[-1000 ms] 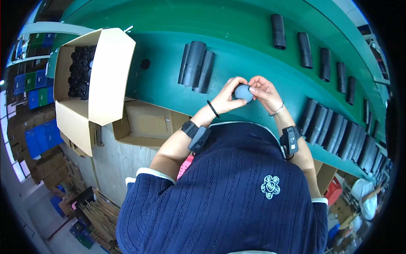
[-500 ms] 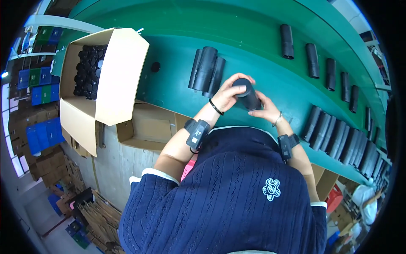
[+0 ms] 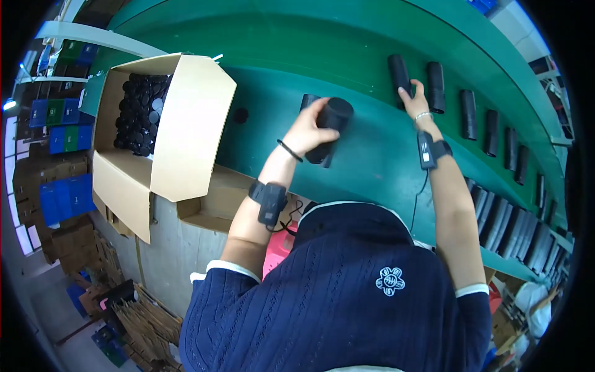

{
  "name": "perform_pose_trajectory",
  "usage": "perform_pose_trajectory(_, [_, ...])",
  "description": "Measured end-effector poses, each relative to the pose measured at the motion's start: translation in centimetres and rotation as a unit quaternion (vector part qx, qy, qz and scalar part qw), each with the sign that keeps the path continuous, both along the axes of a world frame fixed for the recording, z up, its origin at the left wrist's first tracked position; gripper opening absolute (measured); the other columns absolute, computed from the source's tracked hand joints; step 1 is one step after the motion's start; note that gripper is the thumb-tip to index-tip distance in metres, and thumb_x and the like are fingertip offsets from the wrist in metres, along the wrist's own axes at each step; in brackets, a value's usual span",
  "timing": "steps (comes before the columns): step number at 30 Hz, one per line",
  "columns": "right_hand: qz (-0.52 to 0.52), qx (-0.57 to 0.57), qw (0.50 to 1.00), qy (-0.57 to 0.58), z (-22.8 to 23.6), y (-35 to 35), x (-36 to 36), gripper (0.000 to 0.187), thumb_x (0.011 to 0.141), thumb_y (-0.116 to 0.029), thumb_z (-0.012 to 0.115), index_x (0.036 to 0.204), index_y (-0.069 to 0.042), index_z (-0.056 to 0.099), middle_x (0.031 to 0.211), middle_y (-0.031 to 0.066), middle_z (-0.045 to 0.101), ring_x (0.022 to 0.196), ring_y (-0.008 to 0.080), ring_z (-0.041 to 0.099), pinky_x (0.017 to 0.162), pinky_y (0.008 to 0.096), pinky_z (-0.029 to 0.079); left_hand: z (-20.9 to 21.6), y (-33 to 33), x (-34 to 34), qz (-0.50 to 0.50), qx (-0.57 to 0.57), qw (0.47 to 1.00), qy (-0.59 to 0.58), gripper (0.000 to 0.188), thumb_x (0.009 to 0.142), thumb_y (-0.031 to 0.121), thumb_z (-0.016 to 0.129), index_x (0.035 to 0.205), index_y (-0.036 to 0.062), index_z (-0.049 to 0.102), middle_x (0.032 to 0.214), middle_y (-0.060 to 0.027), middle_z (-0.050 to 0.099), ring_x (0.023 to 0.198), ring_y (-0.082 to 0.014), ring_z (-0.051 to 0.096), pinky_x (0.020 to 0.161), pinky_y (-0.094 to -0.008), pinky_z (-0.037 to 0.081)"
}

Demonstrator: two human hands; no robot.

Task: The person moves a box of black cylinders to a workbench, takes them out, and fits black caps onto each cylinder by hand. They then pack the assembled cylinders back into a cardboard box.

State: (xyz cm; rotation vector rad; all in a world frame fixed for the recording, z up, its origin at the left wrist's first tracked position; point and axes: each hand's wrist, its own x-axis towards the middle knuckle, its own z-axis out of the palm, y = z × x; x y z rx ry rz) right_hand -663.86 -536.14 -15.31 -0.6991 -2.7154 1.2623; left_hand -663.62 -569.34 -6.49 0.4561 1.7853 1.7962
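Note:
My left hand (image 3: 310, 129) is wrapped round a black tube (image 3: 339, 115) with a closed, dark round end facing up. That tube is slightly blurred and is held over a small group of black tubes (image 3: 309, 101), mostly hidden behind the hand. Farther out, my right hand (image 3: 416, 103) reaches to the green belt. Its thumb and fingers close on the near end of another black tube (image 3: 398, 69), which lies at the head of a spaced row.
An open cardboard box (image 3: 193, 124) at left holds many black round caps (image 3: 140, 111). One dark disc (image 3: 240, 115) lies on the green table (image 3: 273, 142). More tubes (image 3: 468, 115) run along the belt, and a packed row (image 3: 514, 226) lines the right edge.
Both hands were together on the capped tube. The left hand has carried it left to the tube group; the right has let go, moved outward and taken hold of a belt tube.

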Motion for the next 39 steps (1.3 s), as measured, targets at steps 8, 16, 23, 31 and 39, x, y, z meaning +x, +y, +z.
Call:
perform_pose_trajectory(8, [0.108, -0.379, 0.919, -0.018, 6.4, -4.8, 3.1, 0.021, 0.09, -0.024, 0.055, 0.1, -0.005, 0.059, 0.075, 0.0005, 0.058, 0.068, 0.0087, 0.055, 0.062, 0.021, 0.044, -0.6, 3.1, 5.5, -0.079, 0.096, 0.992, 0.011, 0.066, 0.067, 0.005, 0.072, 0.122, 0.0075, 0.034, 0.113, -0.0034, 0.042, 0.108, -0.0135, 0.043, 0.091, -0.0285, 0.037])
perform_pose_trajectory(16, [0.047, -0.544, 0.837, 0.012, 8.4, -9.3, 13.0, 0.018, 0.087, -0.013, 0.06, 0.102, -0.004, 0.058, 0.081, -0.0012, 0.058, 0.064, 0.0054, 0.052, 0.059, 0.0185, 0.043, -2.9, 5.8, 6.2, -0.112, 0.03, 0.98, 0.165, 0.064, 0.071, 0.015, 0.075, 0.125, 0.0048, 0.04, 0.119, -0.0079, 0.042, 0.113, -0.0192, 0.045, 0.093, -0.0317, 0.04])
perform_pose_trajectory(23, [0.04, -0.508, 0.86, 0.02, 7.7, -9.8, 12.6, 0.02, 0.088, -0.014, 0.06, 0.103, -0.002, 0.061, 0.083, 0.0006, 0.059, 0.066, 0.0046, 0.051, 0.06, 0.0186, 0.043, -3.0, 5.7, 6.5, -0.094, 0.066, 0.992, 0.049, 0.068, 0.074, 0.016, 0.074, 0.128, 0.0024, 0.034, 0.117, -0.0092, 0.046, 0.112, -0.0158, 0.045, 0.095, -0.0301, 0.038])
perform_pose_trajectory(31, [0.058, -0.422, 0.905, 0.014, 8.5, -10.2, 13.4, 0.033, 0.088, -0.012, 0.057, 0.121, -0.007, 0.057, 0.089, -0.0024, 0.047, 0.072, 0.0053, 0.051, 0.061, 0.0192, 0.045, -3.6, 6.2, 7.7, -0.059, 0.117, 0.991, -0.036, 0.057, 0.084, 0.016, 0.062, 0.13, 0.0011, 0.033, 0.116, -0.0083, 0.047, 0.108, -0.0152, 0.046, 0.092, -0.0286, 0.039])
perform_pose_trajectory(39, [0.046, -0.446, 0.894, 0.031, 9.5, -11.5, 13.9, 0.032, 0.088, -0.015, 0.057, 0.12, -0.008, 0.058, 0.098, -0.0003, 0.047, 0.076, 0.0063, 0.053, 0.057, 0.0188, 0.047, -4.0, 6.8, 7.9, -0.004, 0.122, 0.989, -0.083, 0.041, 0.085, 0.016, 0.056, 0.119, 0.0005, 0.04, 0.104, -0.009, 0.053, 0.097, -0.0148, 0.051, 0.084, -0.0274, 0.043])
